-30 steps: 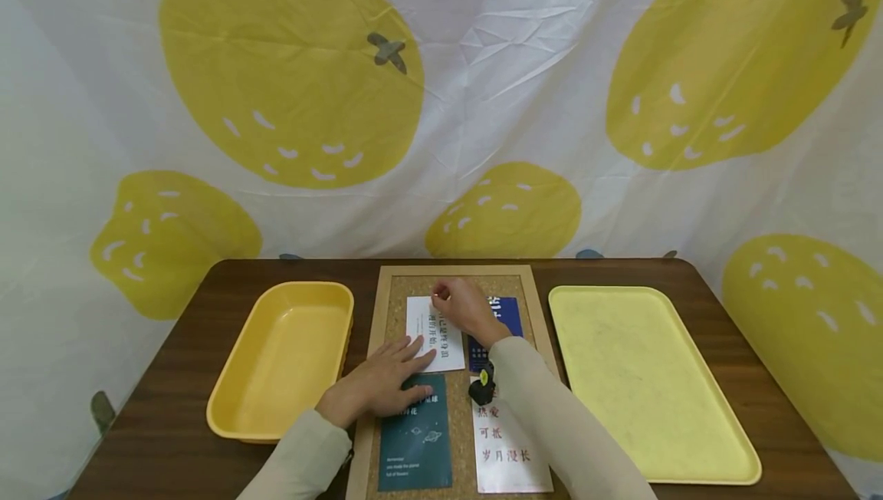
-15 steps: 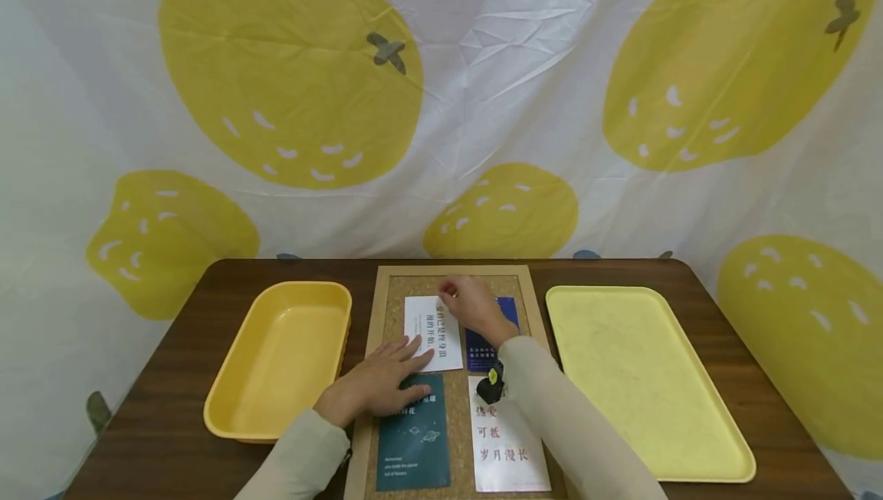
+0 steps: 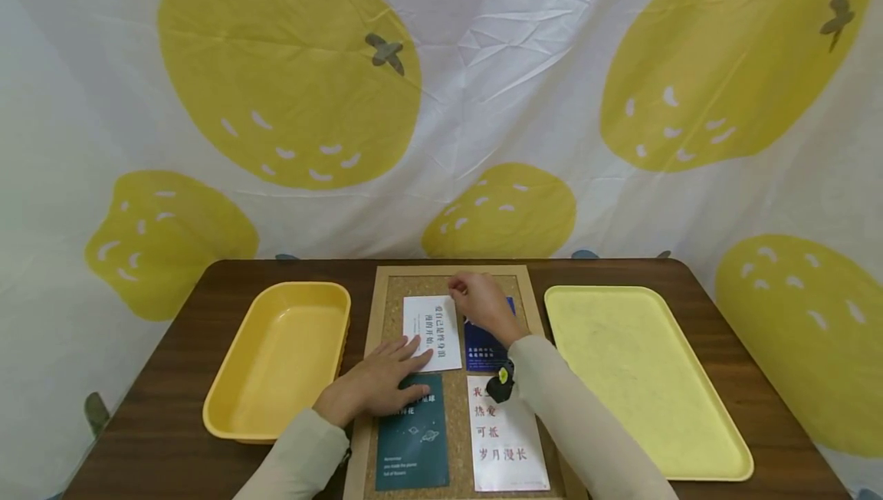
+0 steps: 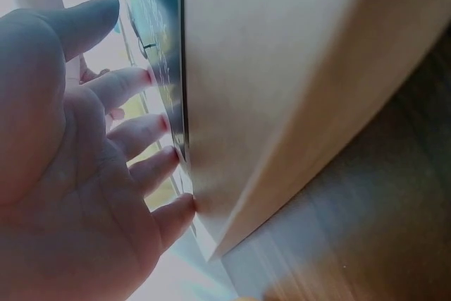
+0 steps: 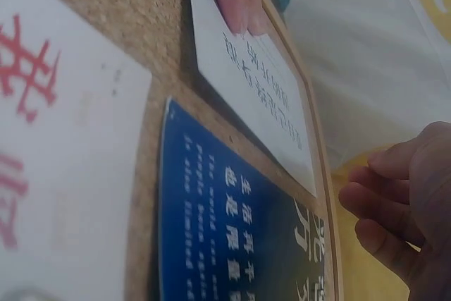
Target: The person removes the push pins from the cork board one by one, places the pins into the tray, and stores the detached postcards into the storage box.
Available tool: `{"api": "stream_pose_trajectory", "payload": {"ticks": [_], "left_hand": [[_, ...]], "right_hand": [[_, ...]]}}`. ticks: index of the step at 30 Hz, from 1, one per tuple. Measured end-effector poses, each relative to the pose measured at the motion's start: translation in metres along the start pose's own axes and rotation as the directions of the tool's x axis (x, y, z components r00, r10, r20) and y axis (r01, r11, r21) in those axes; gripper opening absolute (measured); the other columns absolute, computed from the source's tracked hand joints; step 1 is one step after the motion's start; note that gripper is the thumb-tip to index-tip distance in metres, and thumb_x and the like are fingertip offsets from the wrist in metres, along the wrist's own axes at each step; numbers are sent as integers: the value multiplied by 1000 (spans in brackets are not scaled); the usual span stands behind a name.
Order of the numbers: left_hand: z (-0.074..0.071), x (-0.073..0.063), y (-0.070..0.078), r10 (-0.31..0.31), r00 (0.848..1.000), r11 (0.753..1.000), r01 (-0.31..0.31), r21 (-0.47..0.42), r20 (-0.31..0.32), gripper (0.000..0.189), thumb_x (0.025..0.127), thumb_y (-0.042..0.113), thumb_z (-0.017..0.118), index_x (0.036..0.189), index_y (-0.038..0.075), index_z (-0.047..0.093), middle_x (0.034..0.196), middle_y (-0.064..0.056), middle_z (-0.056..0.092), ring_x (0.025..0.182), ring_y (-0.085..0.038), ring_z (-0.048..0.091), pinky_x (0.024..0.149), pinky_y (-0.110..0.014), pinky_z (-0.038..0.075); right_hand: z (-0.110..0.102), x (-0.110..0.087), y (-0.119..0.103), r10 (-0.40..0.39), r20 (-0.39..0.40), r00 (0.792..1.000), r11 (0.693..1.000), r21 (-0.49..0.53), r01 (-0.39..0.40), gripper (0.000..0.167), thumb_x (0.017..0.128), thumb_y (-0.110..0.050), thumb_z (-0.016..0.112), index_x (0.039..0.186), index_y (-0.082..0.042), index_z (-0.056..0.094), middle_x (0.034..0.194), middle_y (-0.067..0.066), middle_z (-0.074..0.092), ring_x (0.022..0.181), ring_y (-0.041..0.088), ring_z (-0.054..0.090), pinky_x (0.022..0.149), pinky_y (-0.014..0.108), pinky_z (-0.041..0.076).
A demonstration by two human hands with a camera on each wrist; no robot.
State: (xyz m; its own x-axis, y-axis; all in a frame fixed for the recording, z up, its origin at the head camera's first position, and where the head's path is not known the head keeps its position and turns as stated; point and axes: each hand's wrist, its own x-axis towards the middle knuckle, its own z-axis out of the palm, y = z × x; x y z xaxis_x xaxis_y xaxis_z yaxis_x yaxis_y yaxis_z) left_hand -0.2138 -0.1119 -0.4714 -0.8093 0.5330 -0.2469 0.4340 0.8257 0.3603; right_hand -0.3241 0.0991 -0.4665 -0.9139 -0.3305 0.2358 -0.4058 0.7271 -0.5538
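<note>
Fruit-printed cloth hangs behind a dark wood table, where a framed corkboard lies between an orange basin and a pale-yellow tray. Fingers spread apart, the left hand touches a white card on the board — the right hand hovers by a blue card, fingers curled, whether pinching anything I cannot tell.

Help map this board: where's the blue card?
In the head view, the blue card lies on the right of the corkboard, beside the black-lettered card, above the red-lettered card, partly behind the right hand.
</note>
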Motion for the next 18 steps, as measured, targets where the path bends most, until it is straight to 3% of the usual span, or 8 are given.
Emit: {"api": "stream_pose_trajectory", "payload": {"ticks": [11,18], "left_hand": [[1,1,-2,10,1000,1000,-10,-10,-13,61,100,49,50,154,21,39,163,-7,26,152,-29,16,123,-48,15],[0,1,-1,1,1000,1000,-1,-22,3,61,100,50,51,153,22,39,163,-6,26,152,-29,16,123,-48,15]], "right_hand": [[-14,-6,14,-43,-78,996,999,-33,40,12,92,-6,66,101,-1,74,91,9,75,82,22,70,75,40,58],[-25,-13,25,-43,-84,996,997,-74,37,13,91,-7,68,101,-2,74,90,8,74,81,21,69,74,40,57]]}}
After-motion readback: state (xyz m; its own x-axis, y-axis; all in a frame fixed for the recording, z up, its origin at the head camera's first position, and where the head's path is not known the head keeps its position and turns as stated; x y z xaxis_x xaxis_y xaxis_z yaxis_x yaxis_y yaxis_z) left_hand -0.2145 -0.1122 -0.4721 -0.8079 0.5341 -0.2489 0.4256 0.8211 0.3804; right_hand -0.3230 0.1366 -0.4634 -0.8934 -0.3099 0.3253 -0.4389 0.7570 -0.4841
